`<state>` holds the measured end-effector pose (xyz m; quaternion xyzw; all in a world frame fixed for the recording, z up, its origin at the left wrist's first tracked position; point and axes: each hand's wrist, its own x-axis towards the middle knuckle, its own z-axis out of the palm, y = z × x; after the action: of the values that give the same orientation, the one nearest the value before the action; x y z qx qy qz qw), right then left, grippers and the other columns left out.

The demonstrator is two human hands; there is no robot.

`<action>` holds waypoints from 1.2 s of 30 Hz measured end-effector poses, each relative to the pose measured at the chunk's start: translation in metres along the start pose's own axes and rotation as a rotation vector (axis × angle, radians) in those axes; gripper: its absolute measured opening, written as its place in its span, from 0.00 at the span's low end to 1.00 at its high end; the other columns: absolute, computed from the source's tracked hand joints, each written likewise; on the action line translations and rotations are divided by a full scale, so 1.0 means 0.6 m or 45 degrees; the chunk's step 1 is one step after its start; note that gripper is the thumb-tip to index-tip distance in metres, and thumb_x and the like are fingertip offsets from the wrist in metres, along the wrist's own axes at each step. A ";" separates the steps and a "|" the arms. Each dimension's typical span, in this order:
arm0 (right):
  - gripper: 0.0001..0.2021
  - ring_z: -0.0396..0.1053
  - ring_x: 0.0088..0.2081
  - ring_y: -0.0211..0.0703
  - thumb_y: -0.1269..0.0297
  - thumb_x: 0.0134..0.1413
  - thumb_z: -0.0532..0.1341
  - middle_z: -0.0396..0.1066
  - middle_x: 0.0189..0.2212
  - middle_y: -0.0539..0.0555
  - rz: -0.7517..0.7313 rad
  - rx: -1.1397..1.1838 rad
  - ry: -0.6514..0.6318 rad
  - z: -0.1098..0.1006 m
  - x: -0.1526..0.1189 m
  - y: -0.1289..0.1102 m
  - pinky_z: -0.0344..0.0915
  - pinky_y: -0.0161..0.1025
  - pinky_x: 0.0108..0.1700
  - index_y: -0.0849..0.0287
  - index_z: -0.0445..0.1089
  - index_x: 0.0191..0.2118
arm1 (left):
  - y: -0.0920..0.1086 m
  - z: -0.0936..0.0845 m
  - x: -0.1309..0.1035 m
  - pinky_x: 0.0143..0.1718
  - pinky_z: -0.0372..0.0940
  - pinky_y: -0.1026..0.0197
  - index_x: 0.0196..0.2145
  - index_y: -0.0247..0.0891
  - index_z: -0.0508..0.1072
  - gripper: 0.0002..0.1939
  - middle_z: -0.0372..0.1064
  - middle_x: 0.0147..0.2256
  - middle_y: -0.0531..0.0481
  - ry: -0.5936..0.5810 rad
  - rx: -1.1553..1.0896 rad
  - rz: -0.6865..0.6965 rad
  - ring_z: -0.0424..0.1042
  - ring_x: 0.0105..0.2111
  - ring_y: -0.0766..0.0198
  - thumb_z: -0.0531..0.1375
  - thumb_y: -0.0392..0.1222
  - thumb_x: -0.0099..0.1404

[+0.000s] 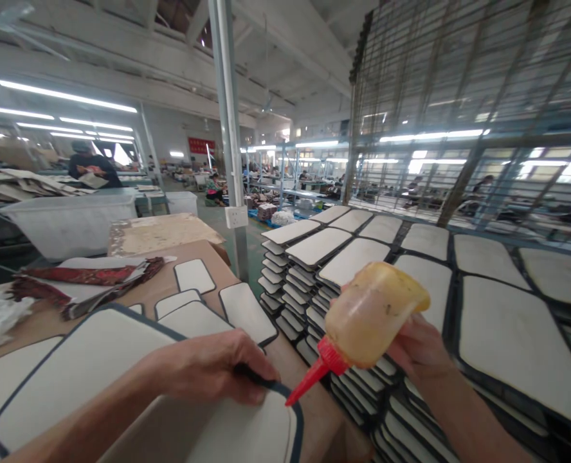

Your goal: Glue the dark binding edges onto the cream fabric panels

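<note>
My left hand [218, 366] pinches the dark-bound edge of a cream mat [237, 431] with rounded corners, thumb on top. The mat is partly folded or raised toward me. In my right hand [418, 347] is a yellowish squeeze bottle [377, 315], tilted nozzle-down. Its red nozzle [309, 379] points at the mat's border near the corner, just right of my left fingers; whether the tip touches cannot be told. Most of my right fingers are hidden behind the bottle. Beneath and left of my left arm lies another large cream mat [97, 360] with dark binding.
Smaller mats [249, 312] lie on the brown table [285, 354]. Red patterned textile pieces [87, 276] sit at its left. Tall stacks of bound mats [507, 321] stand at the right beside a wire rack [459, 116]. A pole [235, 161], a white bin [73, 222] and a person [92, 167] are beyond.
</note>
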<state>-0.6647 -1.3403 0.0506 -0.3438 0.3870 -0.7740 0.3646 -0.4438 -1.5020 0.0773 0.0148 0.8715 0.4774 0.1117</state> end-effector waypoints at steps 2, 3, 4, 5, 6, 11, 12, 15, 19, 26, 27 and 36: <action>0.28 0.71 0.47 0.62 0.55 0.25 0.75 0.78 0.37 0.56 0.007 0.001 -0.043 0.001 0.001 0.001 0.63 0.59 0.51 0.52 0.75 0.40 | 0.003 0.003 -0.003 0.32 0.61 0.67 0.33 0.34 0.78 0.15 0.70 0.26 0.51 -0.032 -0.025 0.021 0.66 0.28 0.62 0.59 0.49 0.61; 0.29 0.71 0.47 0.62 0.55 0.25 0.75 0.78 0.37 0.56 0.012 0.007 -0.059 0.002 0.001 0.001 0.63 0.58 0.51 0.53 0.74 0.42 | 0.005 0.004 -0.004 0.33 0.61 0.67 0.34 0.34 0.78 0.15 0.71 0.27 0.51 -0.047 -0.035 0.014 0.67 0.29 0.62 0.59 0.49 0.61; 0.29 0.71 0.47 0.61 0.56 0.26 0.75 0.78 0.38 0.56 0.015 0.014 -0.065 0.003 0.002 0.003 0.63 0.57 0.51 0.53 0.74 0.42 | 0.008 0.005 -0.005 0.35 0.61 0.66 0.35 0.34 0.78 0.16 0.72 0.29 0.50 -0.059 -0.043 -0.002 0.68 0.30 0.61 0.59 0.49 0.61; 0.30 0.71 0.47 0.61 0.57 0.26 0.74 0.78 0.38 0.56 0.016 0.020 -0.065 0.003 0.003 0.004 0.63 0.57 0.51 0.53 0.74 0.43 | 0.011 0.006 -0.007 0.36 0.62 0.66 0.36 0.33 0.78 0.16 0.73 0.30 0.49 -0.068 -0.049 -0.022 0.68 0.32 0.60 0.59 0.49 0.61; 0.30 0.71 0.47 0.61 0.58 0.26 0.74 0.78 0.38 0.56 0.017 0.023 -0.064 0.003 0.004 0.005 0.64 0.57 0.51 0.54 0.73 0.44 | 0.015 0.007 -0.008 0.38 0.62 0.66 0.38 0.32 0.78 0.16 0.74 0.32 0.48 -0.077 -0.056 -0.041 0.69 0.33 0.59 0.58 0.48 0.62; 0.30 0.73 0.44 0.60 0.58 0.26 0.74 0.78 0.38 0.56 0.053 0.044 -0.102 0.003 0.006 0.011 0.64 0.57 0.50 0.55 0.74 0.44 | 0.033 0.011 -0.010 0.39 0.63 0.66 0.43 0.31 0.78 0.16 0.77 0.35 0.46 -0.110 -0.084 -0.080 0.71 0.35 0.59 0.58 0.44 0.63; 0.30 0.73 0.44 0.61 0.58 0.26 0.74 0.77 0.38 0.56 0.060 0.057 -0.104 0.004 0.006 0.012 0.64 0.57 0.50 0.55 0.73 0.44 | 0.035 0.012 -0.011 0.39 0.63 0.66 0.43 0.31 0.78 0.16 0.77 0.35 0.46 -0.111 -0.086 -0.082 0.71 0.35 0.59 0.59 0.44 0.62; 0.30 0.71 0.46 0.61 0.58 0.26 0.73 0.78 0.37 0.56 0.065 0.090 -0.105 0.010 0.006 0.012 0.63 0.57 0.51 0.55 0.74 0.43 | 0.037 0.013 -0.011 0.38 0.63 0.68 0.42 0.29 0.78 0.17 0.77 0.34 0.46 -0.116 -0.091 -0.081 0.71 0.34 0.60 0.61 0.44 0.60; 0.29 0.73 0.43 0.59 0.59 0.26 0.73 0.77 0.36 0.55 0.079 0.094 -0.131 0.009 0.007 0.013 0.64 0.57 0.50 0.53 0.73 0.43 | 0.037 0.014 -0.012 0.37 0.63 0.69 0.44 0.30 0.78 0.17 0.77 0.34 0.47 -0.119 -0.079 -0.075 0.71 0.34 0.61 0.60 0.44 0.62; 0.30 0.74 0.38 0.58 0.58 0.23 0.74 0.77 0.37 0.54 0.123 0.088 -0.166 -0.003 0.003 0.012 0.69 0.55 0.41 0.50 0.73 0.42 | 0.034 0.017 -0.015 0.36 0.64 0.68 0.44 0.30 0.78 0.17 0.77 0.34 0.46 -0.110 -0.090 -0.062 0.71 0.33 0.60 0.59 0.43 0.62; 0.30 0.74 0.38 0.58 0.58 0.23 0.74 0.77 0.37 0.54 0.115 0.092 -0.152 -0.003 0.002 0.012 0.70 0.55 0.41 0.50 0.73 0.42 | 0.034 0.017 -0.016 0.36 0.64 0.68 0.44 0.30 0.78 0.17 0.77 0.34 0.46 -0.110 -0.093 -0.067 0.71 0.33 0.61 0.59 0.43 0.62; 0.33 0.74 0.39 0.61 0.59 0.20 0.75 0.77 0.36 0.56 0.040 0.062 0.004 0.007 -0.022 0.014 0.67 0.57 0.45 0.50 0.73 0.44 | 0.028 0.015 -0.026 0.36 0.63 0.66 0.43 0.34 0.78 0.17 0.76 0.32 0.50 -0.060 -0.123 -0.091 0.69 0.32 0.61 0.59 0.45 0.61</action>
<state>-0.6524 -1.3344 0.0423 -0.3274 0.3739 -0.7779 0.3846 -0.4283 -1.4874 0.0897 -0.0105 0.8444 0.5142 0.1497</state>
